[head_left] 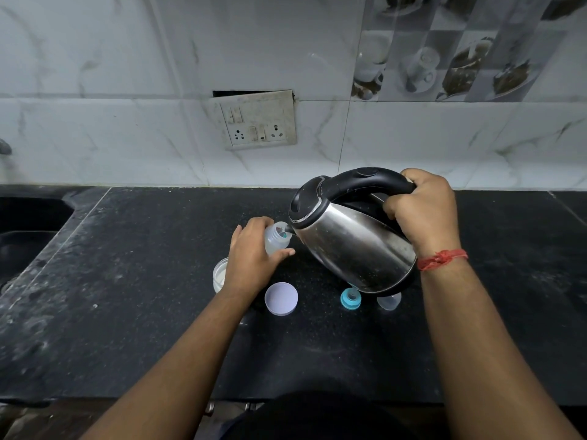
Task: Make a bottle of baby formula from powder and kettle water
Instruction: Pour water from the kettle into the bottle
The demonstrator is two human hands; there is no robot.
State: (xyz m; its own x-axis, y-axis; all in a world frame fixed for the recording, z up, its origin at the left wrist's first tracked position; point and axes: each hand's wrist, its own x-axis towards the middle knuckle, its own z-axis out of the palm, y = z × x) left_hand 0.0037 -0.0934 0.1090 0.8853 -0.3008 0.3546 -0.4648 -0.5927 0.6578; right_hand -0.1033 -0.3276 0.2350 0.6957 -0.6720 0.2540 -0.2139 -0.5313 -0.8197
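Observation:
My right hand (419, 211) grips the black handle of a steel kettle (352, 246), which is tilted left with its spout over the mouth of a clear baby bottle (277, 238). A thin stream of water runs from the spout into the bottle. My left hand (252, 258) holds the bottle upright on the black counter (133, 281), fingers wrapped around its side. An open jar of white powder (219, 274) stands just left of my left wrist, partly hidden by it. Its pale round lid (281, 298) lies in front of it.
A blue teat ring (350, 298) and a clear bottle cap (388, 301) lie under the kettle's base. A dark sink (22, 236) is sunk into the counter at the far left. A socket plate (259, 120) hangs on the tiled wall behind.

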